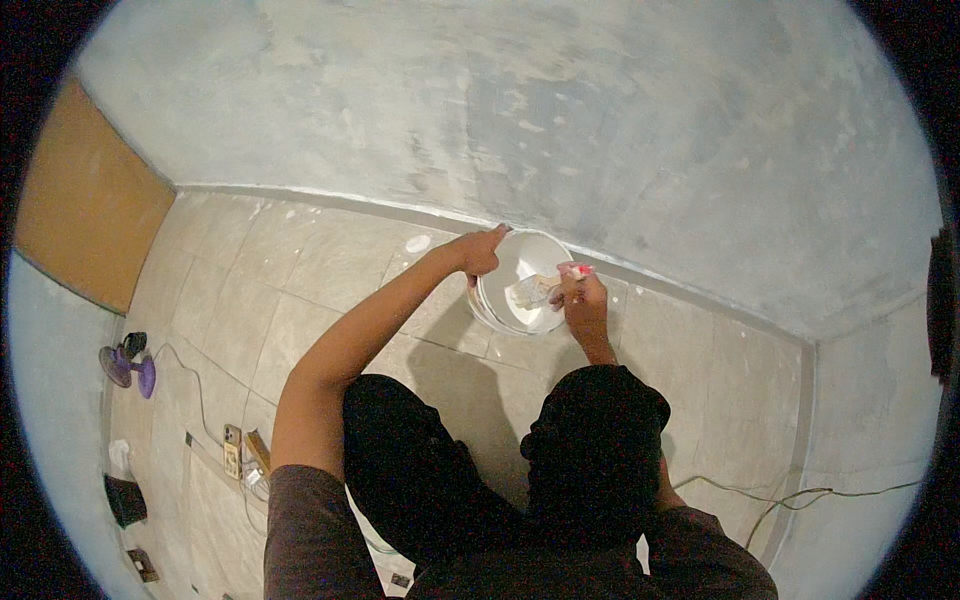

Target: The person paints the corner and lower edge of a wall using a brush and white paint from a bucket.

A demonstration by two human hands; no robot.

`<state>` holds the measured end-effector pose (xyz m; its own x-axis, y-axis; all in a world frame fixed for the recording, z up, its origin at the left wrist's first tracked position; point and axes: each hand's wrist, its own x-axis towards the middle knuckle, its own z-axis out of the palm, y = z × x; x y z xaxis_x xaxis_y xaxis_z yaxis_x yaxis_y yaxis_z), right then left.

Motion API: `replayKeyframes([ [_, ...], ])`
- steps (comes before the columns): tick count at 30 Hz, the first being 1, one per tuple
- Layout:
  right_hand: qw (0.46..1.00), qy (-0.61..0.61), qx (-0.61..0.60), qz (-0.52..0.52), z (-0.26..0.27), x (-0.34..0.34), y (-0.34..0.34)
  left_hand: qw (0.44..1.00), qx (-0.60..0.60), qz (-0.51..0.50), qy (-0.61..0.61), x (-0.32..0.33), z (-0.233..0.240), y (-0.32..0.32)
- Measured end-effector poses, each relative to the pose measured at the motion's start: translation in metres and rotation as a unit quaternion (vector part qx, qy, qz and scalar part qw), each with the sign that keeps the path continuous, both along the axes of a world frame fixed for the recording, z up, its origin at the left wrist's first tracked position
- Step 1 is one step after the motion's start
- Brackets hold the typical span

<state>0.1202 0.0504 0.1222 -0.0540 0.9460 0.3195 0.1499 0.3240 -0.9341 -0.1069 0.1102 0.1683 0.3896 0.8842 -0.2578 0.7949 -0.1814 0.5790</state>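
A white plastic bucket (484, 313) stands on the tiled floor close to the foot of the wall, tilt not clear. My left hand (482, 252) grips its rim on the left side. In my right hand (582, 291) is a paintbrush (534, 291) with a pinkish-red part at the handle; its wide, pale-coated bristles are over the inside of the bucket. What lies deep in the bucket is pale and hard to make out. The wall (525, 127) in front of me bears patchy white and grey-blue coating.
White spots (418, 243) mark the floor tiles. At the left are a purple fan (145, 375), a phone (232, 451), cables and a black object (124, 500). A thin cable (780, 499) crosses the floor at right. A brown panel (94, 202) stands at far left.
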Motion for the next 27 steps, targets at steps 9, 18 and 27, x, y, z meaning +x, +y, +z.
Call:
replayKeyframes([
  [9, 0.995, 0.075, -0.072, -0.011, -0.011, 0.014, 0.013, 0.993, -0.094, 0.021, -0.073, -0.022, -0.034, 0.003],
  [18, 0.987, 0.117, -0.108, -0.018, -0.009, 0.022, 0.014, 0.992, -0.098, 0.060, -0.043, -0.032, -0.047, 0.011],
  [27, 0.980, 0.142, -0.140, -0.011, -0.010, 0.033, 0.012, 0.992, -0.104, 0.049, 0.055, -0.019, -0.029, 0.006],
])
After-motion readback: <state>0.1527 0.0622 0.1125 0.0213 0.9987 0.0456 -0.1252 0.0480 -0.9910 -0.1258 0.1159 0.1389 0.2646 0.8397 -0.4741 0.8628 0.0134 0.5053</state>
